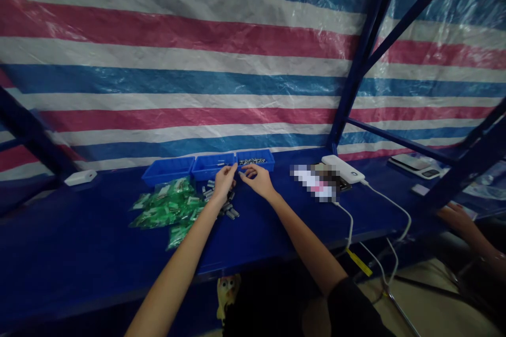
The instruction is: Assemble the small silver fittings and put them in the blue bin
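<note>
My left hand is closed in a pinch above a pile of small grey metal cylinders on the blue table. Whatever its fingers hold is too small to make out. Close by on the right, my right hand pinches a tiny part that I cannot identify, its fingertips facing the left hand. Behind both hands stand a middle blue bin with a few metal pieces and a right blue bin holding many small parts. Green plastic bags of parts lie left of the cylinders.
A left blue bin stands in the row. Rightward lie a white power bank with cables and a blurred phone-like item. A white box sits far left, a scale far right, near another person's hand.
</note>
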{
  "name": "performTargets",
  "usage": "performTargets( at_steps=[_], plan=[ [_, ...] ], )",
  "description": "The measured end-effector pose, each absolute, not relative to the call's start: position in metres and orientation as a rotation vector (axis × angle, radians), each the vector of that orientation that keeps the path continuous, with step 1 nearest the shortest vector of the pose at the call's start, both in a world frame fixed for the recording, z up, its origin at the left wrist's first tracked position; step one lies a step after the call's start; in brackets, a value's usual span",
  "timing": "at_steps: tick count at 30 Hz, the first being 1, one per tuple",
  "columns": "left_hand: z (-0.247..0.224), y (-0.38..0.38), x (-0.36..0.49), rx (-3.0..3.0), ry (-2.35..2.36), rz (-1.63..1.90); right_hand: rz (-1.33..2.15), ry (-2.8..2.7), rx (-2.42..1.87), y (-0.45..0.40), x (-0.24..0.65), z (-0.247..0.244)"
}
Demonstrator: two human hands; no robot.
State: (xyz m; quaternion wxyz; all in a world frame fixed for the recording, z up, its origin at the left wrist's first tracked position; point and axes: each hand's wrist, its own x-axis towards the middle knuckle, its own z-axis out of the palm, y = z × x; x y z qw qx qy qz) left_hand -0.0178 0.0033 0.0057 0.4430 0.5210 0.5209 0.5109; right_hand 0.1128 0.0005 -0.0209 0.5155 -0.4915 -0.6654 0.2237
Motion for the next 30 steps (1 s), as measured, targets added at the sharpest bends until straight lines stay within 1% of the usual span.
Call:
performTargets(
  at_steps=[4, 11, 18, 22, 30],
  plan=[
    [0.003, 0.003, -0.017, 1.402, 1.268, 1.171, 0.640, -1.502, -0.984, 0.004, 0.108, -0.020],
    [0.002, 0.007, -0.016, 1.371, 1.243, 1.163, 0.756, -1.354, -0.905, 0.001, 0.106, -0.009],
    [0.001, 0.002, -0.009, 1.316, 1.159, 0.985, 0.731, -1.418, -0.917, -0.001, 0.107, -0.003],
    [0.001, 0.006, -0.009, 1.238, 1.075, 0.990, 0.698, -1.462, -0.896, -0.005, 0.107, 0.002],
    [0.008, 0.009, -0.009, 1.067, 1.071, 1.034, 0.636, -1.484, -0.916, -0.011, 0.106, 0.009]
  ],
)
